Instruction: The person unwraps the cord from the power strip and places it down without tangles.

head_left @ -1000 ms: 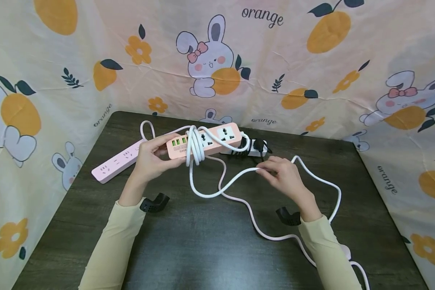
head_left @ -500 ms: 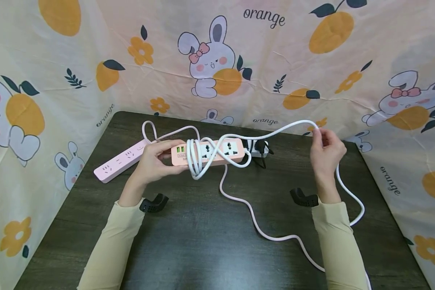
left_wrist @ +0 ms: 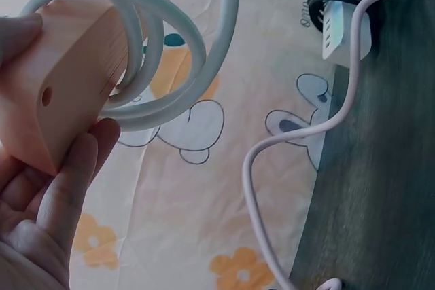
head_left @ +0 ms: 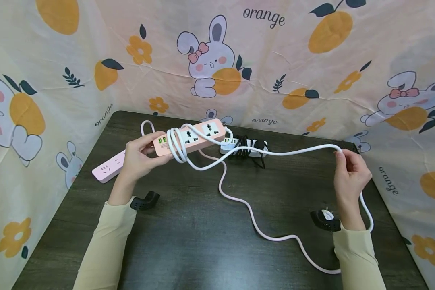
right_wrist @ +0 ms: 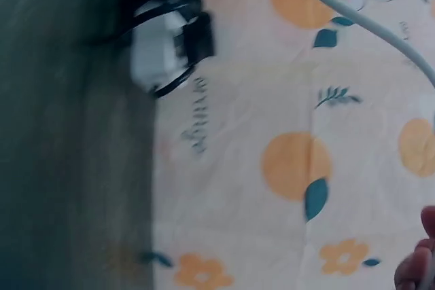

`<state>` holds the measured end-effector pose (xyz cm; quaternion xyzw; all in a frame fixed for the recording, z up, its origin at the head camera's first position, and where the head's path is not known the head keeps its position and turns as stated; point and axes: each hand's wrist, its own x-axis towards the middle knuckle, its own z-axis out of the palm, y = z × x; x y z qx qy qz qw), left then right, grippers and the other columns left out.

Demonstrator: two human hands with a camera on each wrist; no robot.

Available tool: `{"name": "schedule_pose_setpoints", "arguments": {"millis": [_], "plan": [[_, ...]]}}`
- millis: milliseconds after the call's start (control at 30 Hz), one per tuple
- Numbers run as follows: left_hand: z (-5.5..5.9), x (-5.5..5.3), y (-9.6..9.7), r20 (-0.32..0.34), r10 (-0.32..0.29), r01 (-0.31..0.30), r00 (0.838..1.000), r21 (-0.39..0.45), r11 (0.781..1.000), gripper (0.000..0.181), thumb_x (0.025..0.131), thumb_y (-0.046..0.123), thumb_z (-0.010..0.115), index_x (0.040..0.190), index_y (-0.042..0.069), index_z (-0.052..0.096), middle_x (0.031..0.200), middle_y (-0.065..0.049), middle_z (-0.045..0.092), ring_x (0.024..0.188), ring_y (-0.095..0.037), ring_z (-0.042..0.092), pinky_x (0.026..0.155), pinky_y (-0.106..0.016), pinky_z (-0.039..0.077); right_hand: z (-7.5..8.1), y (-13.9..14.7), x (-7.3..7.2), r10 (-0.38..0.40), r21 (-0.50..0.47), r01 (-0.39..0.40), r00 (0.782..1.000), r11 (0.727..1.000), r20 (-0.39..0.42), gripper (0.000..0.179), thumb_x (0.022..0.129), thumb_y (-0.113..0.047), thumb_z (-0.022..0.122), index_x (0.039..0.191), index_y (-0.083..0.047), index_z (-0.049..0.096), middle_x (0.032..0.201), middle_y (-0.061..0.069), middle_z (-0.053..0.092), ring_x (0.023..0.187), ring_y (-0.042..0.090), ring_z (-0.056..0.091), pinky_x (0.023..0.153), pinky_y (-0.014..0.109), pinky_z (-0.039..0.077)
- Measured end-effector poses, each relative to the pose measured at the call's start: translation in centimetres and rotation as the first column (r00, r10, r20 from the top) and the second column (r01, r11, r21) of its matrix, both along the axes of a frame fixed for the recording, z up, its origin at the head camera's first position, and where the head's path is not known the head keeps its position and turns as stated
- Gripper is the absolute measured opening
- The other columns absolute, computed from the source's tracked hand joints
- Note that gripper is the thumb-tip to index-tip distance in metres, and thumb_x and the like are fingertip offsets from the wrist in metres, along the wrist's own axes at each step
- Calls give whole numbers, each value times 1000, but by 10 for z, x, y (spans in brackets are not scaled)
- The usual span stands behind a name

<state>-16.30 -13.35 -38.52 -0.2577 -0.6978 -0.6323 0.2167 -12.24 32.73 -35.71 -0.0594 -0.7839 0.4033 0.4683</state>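
My left hand [head_left: 139,155] grips the left end of a peach power strip [head_left: 199,135], held up over the table and slanting up to the right. Several loose turns of its thick white cord [head_left: 179,145] loop round the strip near my fingers. In the left wrist view the thumb and fingers clasp the end of the peach strip [left_wrist: 75,73], beside the cord loops [left_wrist: 183,93]. Far to the right, my right hand [head_left: 351,173] pinches the cord, which stretches almost level between both hands. The cord's free part hangs down behind the right wrist. Only fingertips of the right hand [right_wrist: 416,263] show in the right wrist view.
A pink power strip [head_left: 108,167] lies at the left, partly behind my left hand. Its pale pink cord [head_left: 253,217] snakes across the dark table [head_left: 217,249]. A white power strip [head_left: 226,146] wrapped with black cord lies at the back, before the printed cloth [head_left: 268,72].
My right hand, first near the strip, has swung up and out to the right, drawing the cord over the strip and then straight. The left hand has shifted the peach strip left and tilted it.
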Motion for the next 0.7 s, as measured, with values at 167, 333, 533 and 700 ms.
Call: {"name": "schedule_pose_setpoints", "arguments": {"millis": [167,333,533,700], "plan": [[1,0,-6,13,22,-22,1000,18,1000,53,59,-25,73,109,-16,61,97,7,66,84,-6,62,73,-16,51,-26,26,3,56,162,-70,995,984,84,7,84,2,66,85,9,68,70,-19,47,62,-7,39,57,8,31],[1,0,-8,1,19,-19,1000,31,999,52,59,-24,72,109,-16,60,96,5,67,84,-7,63,73,-17,52,-42,36,5,110,269,-171,967,948,229,8,81,4,69,87,9,68,75,-2,55,69,-12,42,63,1,34],[1,1,-7,15,15,-16,1000,32,999,53,59,-25,72,110,-16,60,96,5,67,84,-7,63,73,-17,52,-59,42,5,114,329,-242,924,913,365,7,79,5,70,85,9,68,81,14,56,71,-13,39,65,-3,32],[1,1,-6,20,20,-21,1000,26,999,53,59,-24,73,109,-16,61,96,6,67,83,-7,63,72,-16,52,-70,43,3,124,340,-278,903,898,411,7,77,7,71,84,8,69,79,14,54,71,-12,38,66,-4,32]]}}
